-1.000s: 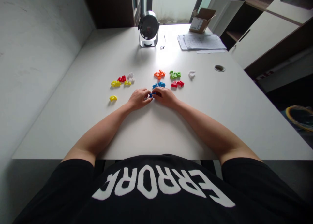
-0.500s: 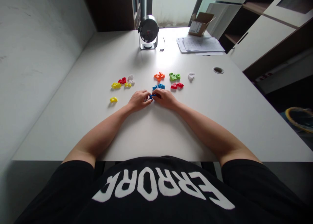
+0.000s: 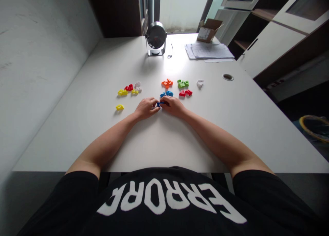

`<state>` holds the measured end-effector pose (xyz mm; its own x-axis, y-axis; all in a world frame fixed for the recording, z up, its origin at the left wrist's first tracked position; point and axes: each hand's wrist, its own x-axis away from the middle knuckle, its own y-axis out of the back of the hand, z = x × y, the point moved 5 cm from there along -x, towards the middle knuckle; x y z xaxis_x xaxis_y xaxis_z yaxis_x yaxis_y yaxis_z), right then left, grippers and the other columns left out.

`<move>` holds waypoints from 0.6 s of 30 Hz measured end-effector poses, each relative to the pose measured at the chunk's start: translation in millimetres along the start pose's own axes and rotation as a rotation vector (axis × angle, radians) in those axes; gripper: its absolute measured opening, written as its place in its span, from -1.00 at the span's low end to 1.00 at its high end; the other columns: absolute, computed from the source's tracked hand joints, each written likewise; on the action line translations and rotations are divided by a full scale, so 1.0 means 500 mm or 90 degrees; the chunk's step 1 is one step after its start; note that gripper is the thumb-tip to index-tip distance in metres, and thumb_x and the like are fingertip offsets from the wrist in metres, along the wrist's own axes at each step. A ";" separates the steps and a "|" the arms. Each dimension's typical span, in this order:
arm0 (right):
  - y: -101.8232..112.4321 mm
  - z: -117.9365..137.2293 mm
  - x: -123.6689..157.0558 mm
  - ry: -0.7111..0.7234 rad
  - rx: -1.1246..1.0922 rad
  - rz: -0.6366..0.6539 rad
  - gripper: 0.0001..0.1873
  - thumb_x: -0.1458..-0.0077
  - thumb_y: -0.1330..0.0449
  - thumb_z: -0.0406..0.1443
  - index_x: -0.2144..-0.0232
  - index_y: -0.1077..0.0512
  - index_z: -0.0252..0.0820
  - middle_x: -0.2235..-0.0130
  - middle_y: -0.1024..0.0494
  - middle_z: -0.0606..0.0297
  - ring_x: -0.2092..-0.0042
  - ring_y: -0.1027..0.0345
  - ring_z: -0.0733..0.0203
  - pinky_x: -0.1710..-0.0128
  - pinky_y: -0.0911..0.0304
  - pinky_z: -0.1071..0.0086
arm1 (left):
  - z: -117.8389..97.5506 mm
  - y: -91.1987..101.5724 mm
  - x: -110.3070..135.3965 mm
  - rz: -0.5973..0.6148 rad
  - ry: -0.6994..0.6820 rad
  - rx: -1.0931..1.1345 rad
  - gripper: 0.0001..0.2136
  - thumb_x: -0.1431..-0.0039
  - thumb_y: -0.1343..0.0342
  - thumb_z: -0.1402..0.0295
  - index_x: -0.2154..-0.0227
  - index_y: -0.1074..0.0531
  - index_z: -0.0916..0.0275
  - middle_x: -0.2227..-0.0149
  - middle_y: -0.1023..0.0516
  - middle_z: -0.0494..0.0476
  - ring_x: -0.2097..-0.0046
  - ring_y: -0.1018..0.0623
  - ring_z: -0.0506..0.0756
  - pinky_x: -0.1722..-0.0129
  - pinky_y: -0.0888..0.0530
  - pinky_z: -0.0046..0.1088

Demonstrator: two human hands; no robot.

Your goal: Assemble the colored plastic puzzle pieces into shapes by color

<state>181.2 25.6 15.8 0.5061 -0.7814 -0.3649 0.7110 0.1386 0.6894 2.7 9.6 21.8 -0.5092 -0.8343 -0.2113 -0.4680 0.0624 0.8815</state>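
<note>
Between my two hands is a small dark blue plastic piece [image 3: 158, 104], largely covered by fingers. My left hand [image 3: 147, 107] pinches its left side with thumb and fingertips. My right hand [image 3: 173, 106] grips it from the right, fingers curled. Just beyond the right hand lie light blue pieces [image 3: 168, 93]. Farther back are orange pieces [image 3: 167, 83], green pieces [image 3: 183, 83] and red pieces [image 3: 185, 93]. Off to the left sit yellow pieces [image 3: 122, 92], more red pieces [image 3: 129, 87] and white pieces [image 3: 138, 86]. A single yellow piece [image 3: 119, 107] lies nearer, left of my left hand.
A round black fan [image 3: 156, 37] stands at the back of the white table [image 3: 164, 143]. Papers [image 3: 209, 51] and an open cardboard box [image 3: 209, 31] are at the back right. One white piece [image 3: 200, 83] lies to the right, and a cable hole [image 3: 227, 77] is farther right.
The view has tilted slightly, so the scene sits a little lower in the picture. Both hands keep hold of the dark blue piece, with hardly any movement.
</note>
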 end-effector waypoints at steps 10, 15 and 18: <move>0.002 0.002 0.000 -0.009 0.004 0.001 -0.82 -0.29 -0.25 -0.17 0.19 -0.55 -0.15 0.26 -0.60 0.24 0.32 -0.33 0.20 0.28 -0.18 0.35 | -0.002 0.001 0.000 0.005 0.003 0.007 -0.76 -0.34 -0.14 0.17 0.12 -0.59 0.17 0.24 -0.56 0.10 0.21 -0.51 0.14 0.07 -0.40 -0.24; 0.000 0.000 -0.002 -0.006 0.007 0.000 -0.82 -0.29 -0.25 -0.17 0.20 -0.55 -0.15 0.26 -0.61 0.23 0.33 -0.33 0.21 0.29 -0.17 0.35 | -0.003 0.000 0.001 0.000 -0.002 0.007 -0.77 -0.34 -0.14 0.16 0.13 -0.59 0.17 0.25 -0.55 0.10 0.22 -0.51 0.14 0.08 -0.40 -0.25; 0.000 -0.001 -0.001 -0.006 0.010 0.000 -0.83 -0.29 -0.25 -0.18 0.19 -0.55 -0.14 0.25 -0.62 0.23 0.32 -0.34 0.20 0.29 -0.17 0.35 | -0.003 0.000 0.001 -0.006 -0.003 0.004 -0.79 -0.33 -0.15 0.17 0.15 -0.57 0.17 0.26 -0.55 0.09 0.23 -0.50 0.12 0.10 -0.40 -0.26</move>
<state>181.3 26.3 15.7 0.5018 -0.7872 -0.3585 0.7033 0.1299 0.6989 3.5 8.3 22.1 -0.5079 -0.8324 -0.2216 -0.4773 0.0577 0.8768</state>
